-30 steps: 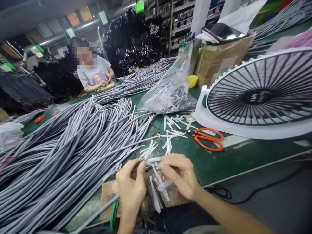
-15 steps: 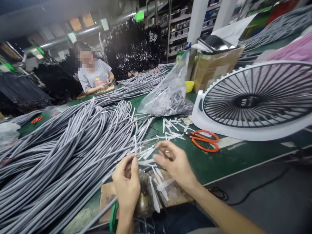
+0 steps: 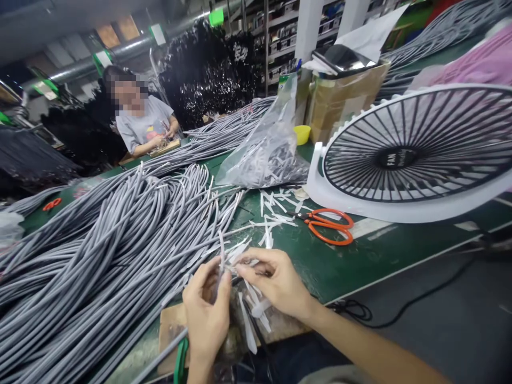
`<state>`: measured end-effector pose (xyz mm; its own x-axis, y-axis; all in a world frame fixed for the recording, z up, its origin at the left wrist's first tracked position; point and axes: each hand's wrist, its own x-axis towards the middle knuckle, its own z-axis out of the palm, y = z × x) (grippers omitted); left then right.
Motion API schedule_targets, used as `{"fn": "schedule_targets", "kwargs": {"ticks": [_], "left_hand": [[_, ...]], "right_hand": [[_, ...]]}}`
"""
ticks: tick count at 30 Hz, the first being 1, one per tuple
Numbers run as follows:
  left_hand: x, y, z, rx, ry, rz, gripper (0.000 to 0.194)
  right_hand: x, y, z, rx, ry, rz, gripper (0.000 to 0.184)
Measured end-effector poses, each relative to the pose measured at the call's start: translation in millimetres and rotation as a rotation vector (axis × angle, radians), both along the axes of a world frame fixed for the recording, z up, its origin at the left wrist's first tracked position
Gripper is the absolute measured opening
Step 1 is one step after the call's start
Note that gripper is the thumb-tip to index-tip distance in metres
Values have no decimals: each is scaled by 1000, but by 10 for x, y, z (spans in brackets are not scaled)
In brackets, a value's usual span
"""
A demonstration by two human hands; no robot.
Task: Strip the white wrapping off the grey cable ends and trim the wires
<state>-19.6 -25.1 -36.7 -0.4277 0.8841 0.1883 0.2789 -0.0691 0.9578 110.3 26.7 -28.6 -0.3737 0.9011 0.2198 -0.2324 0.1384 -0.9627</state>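
Note:
My left hand [image 3: 208,304] is closed round a grey cable [image 3: 172,349], whose pale end [image 3: 222,249] sticks up above the thumb and forefinger. Close beside it, my right hand [image 3: 274,280] pinches with thumb and forefinger right by that end; what lies between the fingertips is too small to make out. Beneath the hands is a worn wooden board [image 3: 170,320] with white strips [image 3: 248,325] lying over it. A green handle [image 3: 181,360] shows by my left wrist.
A large heap of grey cables [image 3: 100,250] covers the left. Orange-handled scissors [image 3: 330,226] lie beyond my right hand, near white scraps [image 3: 274,213]. Behind stand a clear bag of scraps [image 3: 272,160], a cardboard box [image 3: 340,101] and a white fan [image 3: 400,160]. A co-worker [image 3: 140,117] sits across.
My right hand moved away from the left hand, then came back to the cable end. The cable end now points up from my left hand. The view has shifted slightly.

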Motion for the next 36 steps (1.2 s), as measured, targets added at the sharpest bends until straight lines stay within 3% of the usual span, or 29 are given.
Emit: {"fn": "schedule_targets", "kwargs": {"ticks": [3, 7, 14, 17, 20, 22, 24, 29, 36], "left_hand": [[-7, 23, 36, -16, -15, -58, 28], [-21, 15, 76, 10, 27, -2, 33], [9, -10, 83, -4, -68, 61, 42], [-2, -4, 149, -77, -41, -66, 41], [-48, -12, 224, -131, 129, -212, 28], [-75, -21, 254, -78, 252, -181, 20], [-83, -26, 262, 24, 377, -67, 14], [-25, 3, 222, 231, 651, 136, 8], [12, 31, 136, 352, 832, 160, 9]], "right_hand": [[15, -1, -13, 11, -25, 0, 20], [37, 5, -8, 42, -39, -3, 21], [54, 1, 11, -95, 13, 9, 26], [42, 23, -31, -156, 90, -76, 26], [41, 45, -88, -147, 202, -279, 25], [54, 41, -113, -73, 193, -467, 21], [72, 23, -122, 61, 64, -578, 16], [99, -15, -126, 465, -326, -555, 9], [106, -24, -117, 788, -376, -707, 13]]}}
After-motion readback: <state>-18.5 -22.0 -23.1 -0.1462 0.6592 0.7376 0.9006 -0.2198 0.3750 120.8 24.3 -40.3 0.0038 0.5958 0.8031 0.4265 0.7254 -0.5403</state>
